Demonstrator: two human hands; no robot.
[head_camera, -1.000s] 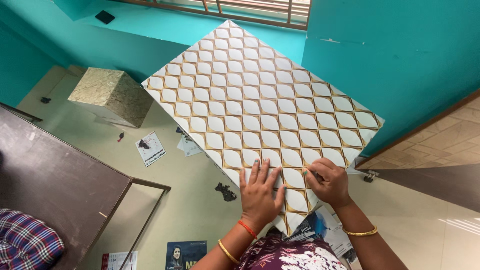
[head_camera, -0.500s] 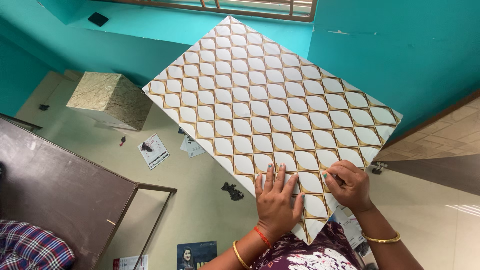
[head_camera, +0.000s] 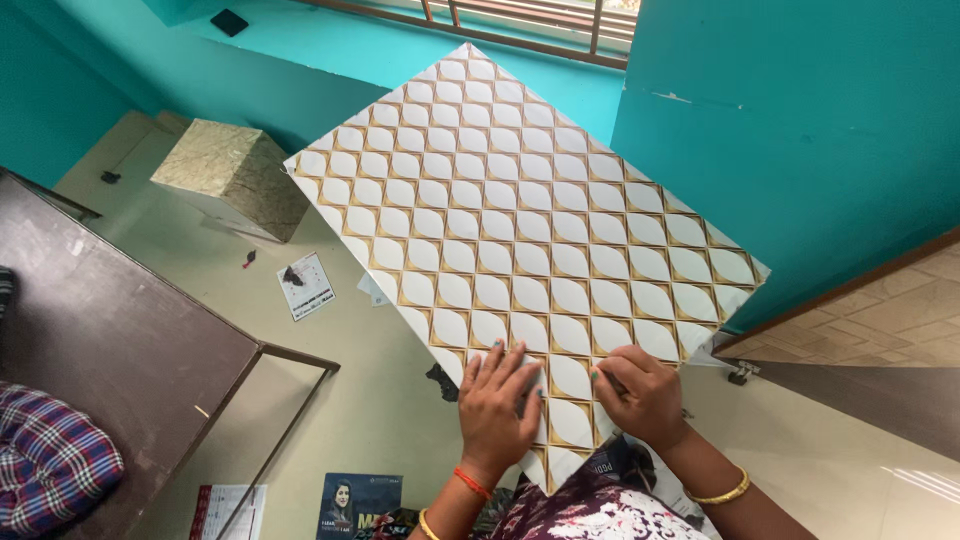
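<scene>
Here a large patterned panel (head_camera: 520, 250), white leaf shapes in gold lattice, is held up above the floor (head_camera: 380, 400). The left hand (head_camera: 497, 405) lies flat on its near corner, fingers spread; the right hand (head_camera: 640, 395) presses beside it, fingers curled. A dark table (head_camera: 110, 350) stands left.

Both hands (head_camera: 500, 405) on panel (head_camera: 520, 230) near corner; table (head_camera: 110, 340) left.

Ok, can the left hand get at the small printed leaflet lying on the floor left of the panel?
Probably not as things stand: the left hand lies flat on the patterned panel, while the leaflet lies apart on the floor, seemingly well below. Nothing blocks the way; distance does.
</scene>
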